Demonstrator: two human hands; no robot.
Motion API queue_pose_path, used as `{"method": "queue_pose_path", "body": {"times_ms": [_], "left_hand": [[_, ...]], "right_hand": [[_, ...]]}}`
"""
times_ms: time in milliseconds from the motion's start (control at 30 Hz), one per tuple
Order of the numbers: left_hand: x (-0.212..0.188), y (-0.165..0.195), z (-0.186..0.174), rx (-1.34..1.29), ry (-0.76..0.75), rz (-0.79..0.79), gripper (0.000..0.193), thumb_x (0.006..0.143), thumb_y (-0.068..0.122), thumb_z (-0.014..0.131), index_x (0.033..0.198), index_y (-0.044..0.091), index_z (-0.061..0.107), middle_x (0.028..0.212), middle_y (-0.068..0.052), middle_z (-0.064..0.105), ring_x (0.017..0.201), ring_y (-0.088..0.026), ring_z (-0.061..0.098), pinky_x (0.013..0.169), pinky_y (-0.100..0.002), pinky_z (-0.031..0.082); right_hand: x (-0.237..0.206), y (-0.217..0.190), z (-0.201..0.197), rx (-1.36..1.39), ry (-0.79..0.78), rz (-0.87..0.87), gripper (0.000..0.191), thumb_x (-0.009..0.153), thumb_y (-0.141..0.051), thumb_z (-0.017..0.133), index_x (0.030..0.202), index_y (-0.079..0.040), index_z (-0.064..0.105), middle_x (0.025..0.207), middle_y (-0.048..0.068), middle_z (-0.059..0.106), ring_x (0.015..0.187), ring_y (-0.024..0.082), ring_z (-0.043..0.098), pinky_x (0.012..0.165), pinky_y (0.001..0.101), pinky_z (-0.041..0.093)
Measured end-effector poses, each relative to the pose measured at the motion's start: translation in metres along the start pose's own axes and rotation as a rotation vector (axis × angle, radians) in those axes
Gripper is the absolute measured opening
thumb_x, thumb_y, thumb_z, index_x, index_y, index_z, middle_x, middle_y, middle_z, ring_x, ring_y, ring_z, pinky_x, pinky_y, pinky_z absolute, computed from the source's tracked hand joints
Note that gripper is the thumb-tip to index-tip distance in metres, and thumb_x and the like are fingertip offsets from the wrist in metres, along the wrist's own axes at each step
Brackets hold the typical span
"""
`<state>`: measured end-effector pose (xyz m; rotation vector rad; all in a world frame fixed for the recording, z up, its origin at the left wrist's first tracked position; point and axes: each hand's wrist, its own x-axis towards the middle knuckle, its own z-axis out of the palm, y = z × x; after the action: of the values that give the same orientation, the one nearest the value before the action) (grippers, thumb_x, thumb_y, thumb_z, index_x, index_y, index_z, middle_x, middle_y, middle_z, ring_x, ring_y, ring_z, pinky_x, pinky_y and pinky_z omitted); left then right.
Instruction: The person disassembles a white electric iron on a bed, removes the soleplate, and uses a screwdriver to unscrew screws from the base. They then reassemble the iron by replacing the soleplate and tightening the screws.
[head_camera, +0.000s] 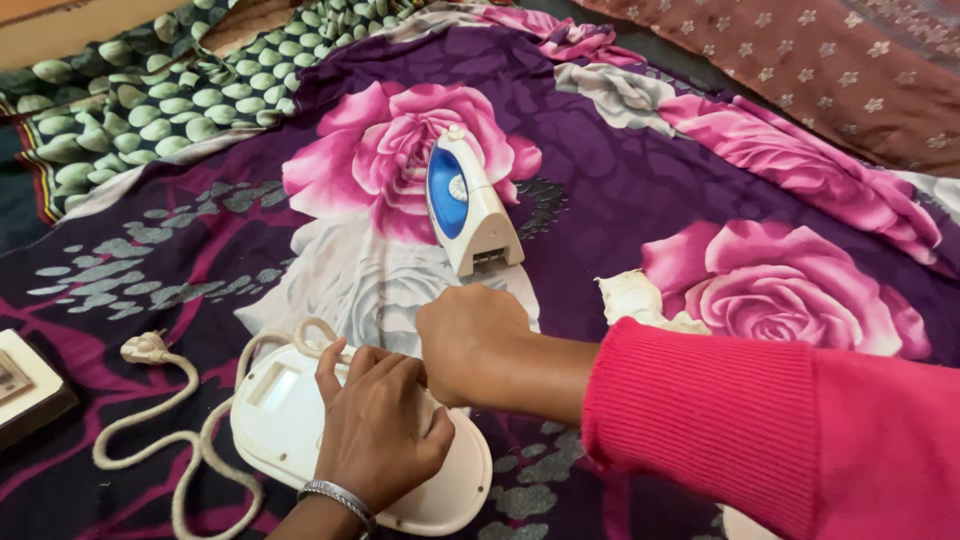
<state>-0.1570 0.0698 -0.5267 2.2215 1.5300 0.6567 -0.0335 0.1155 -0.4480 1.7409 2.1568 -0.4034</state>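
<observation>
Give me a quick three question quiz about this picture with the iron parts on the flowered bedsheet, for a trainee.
1. True or false: the left hand presses flat on the cream plate.
2. Which way does the narrow tip of the blue and white iron cover point: A toward the person, B away from the person?
3. What lies looped left of the plate?

Key: 1 true. 2 B. 3 the cord with its plug. The right hand is a closed fist at the plate's top edge.

The person's right arm wears a bright pink ribbed knit sleeve (700, 400) whose cuff ends short of the wrist. The left wrist carries a thin silver metal bangle (338, 497). Both hands are bare, without rings.
</observation>
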Motion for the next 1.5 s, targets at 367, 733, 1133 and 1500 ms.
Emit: {"method": "queue_pose_path", "body": {"times_ms": [367,733,1133,1500], "left_hand": [[-0.02,-0.011,-0.001,0.144,-0.114,0.203,0.07,0.065,0.046,0.072,0.123,0.008,0.06,0.116,-0.008,0.062,0.121,-0.027,0.05,0.116,-0.06,0.006],[-0.017,-0.031,-0.011,0.183,-0.205,0.426,0.105,0.057,0.055,0.078,0.142,0.003,0.046,0.135,-0.016,0.054,0.134,-0.036,0.043,0.113,-0.063,0.004],[-0.003,-0.034,-0.01,0.104,-0.204,0.385,0.085,0.057,0.049,0.08,0.125,0.005,0.054,0.125,-0.013,0.058,0.131,-0.035,0.047,0.113,-0.064,0.005],[-0.005,-0.034,-0.01,0.098,-0.207,0.383,0.08,0.059,0.05,0.079,0.123,0.007,0.056,0.124,-0.011,0.059,0.126,-0.03,0.049,0.114,-0.063,0.007]], "right_hand": [[-0.044,0.038,0.041,-0.374,0.341,-0.531,0.011,0.082,-0.02,0.07,0.085,-0.01,0.075,0.085,0.012,0.073,0.082,0.027,0.073,0.059,0.0406,0.055],[-0.025,0.064,0.045,-0.905,0.663,-0.898,0.018,0.08,-0.02,0.066,0.065,-0.011,0.064,0.06,-0.002,0.058,0.057,0.015,0.059,0.048,0.0311,0.04],[0.001,0.043,0.036,-0.844,0.277,-0.984,0.031,0.082,-0.017,0.066,0.052,-0.019,0.062,0.053,-0.005,0.061,0.054,0.014,0.065,0.045,0.0332,0.039],[0.007,0.054,0.05,-0.279,0.37,-0.607,0.008,0.07,-0.019,0.073,0.068,-0.012,0.075,0.068,0.014,0.071,0.068,0.03,0.073,0.057,0.0434,0.053]]}}
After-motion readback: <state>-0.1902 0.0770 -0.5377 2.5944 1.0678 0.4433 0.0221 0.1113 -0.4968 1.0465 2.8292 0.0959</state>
